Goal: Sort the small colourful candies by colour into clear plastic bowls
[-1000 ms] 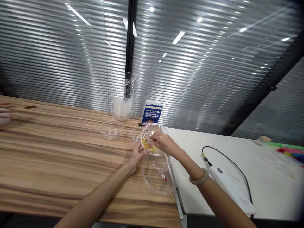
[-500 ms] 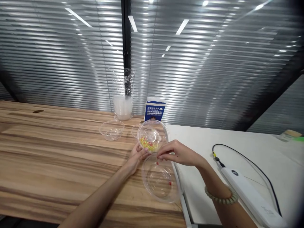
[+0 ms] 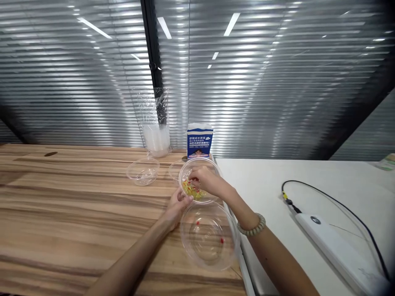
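Observation:
A clear round bowl (image 3: 205,164) is tilted toward me, with yellow and red small pieces (image 3: 191,190) gathered at its lower left. My left hand (image 3: 178,205) grips this bowl's rim at the lower left. Inside the bowl, just over the pieces, is my right hand (image 3: 202,180), fingers bent together; what they pinch, if anything, is too small to tell. Nearer to me lies a second clear bowl (image 3: 210,257) holding two red pieces (image 3: 221,240), set apart from each other.
Another clear bowl (image 3: 142,170) stands left, and part of one shows behind the tilted bowl. A bagged stack of cups (image 3: 157,139) and a blue packet (image 3: 199,142) stand by the blinds. On the white table (image 3: 256,176) lie a white device (image 3: 336,250) and black cable.
My right hand has moved up and left, from above the near bowl into the tilted bowl. My left hand still holds the rim. The view has shifted slightly.

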{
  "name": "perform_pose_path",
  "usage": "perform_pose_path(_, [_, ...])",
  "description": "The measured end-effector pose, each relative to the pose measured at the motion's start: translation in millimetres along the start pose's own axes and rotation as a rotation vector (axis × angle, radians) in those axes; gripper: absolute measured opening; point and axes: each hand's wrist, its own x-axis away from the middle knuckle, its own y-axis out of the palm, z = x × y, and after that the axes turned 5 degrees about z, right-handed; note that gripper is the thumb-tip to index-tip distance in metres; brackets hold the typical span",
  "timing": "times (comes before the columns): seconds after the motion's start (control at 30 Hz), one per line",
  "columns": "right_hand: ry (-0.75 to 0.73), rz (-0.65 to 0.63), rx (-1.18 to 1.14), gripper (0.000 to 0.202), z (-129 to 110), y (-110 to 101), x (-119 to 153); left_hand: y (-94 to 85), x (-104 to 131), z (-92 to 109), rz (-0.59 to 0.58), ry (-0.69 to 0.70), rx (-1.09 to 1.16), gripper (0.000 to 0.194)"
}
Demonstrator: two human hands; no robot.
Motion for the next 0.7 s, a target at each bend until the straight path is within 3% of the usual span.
perform_pose_path(0.3, [-0.041,-0.031,-0.011,0.015,7.6,9.0,-2.2,-0.2,-0.1,-1.2,0.005,-0.013,-0.010,0.058])
perform_pose_path(0.7, [-0.030,-0.110,0.116,0.016,-0.2,7.1,1.0,0.5,1.2,1.1,0.055,-0.022,-0.019,0.061])
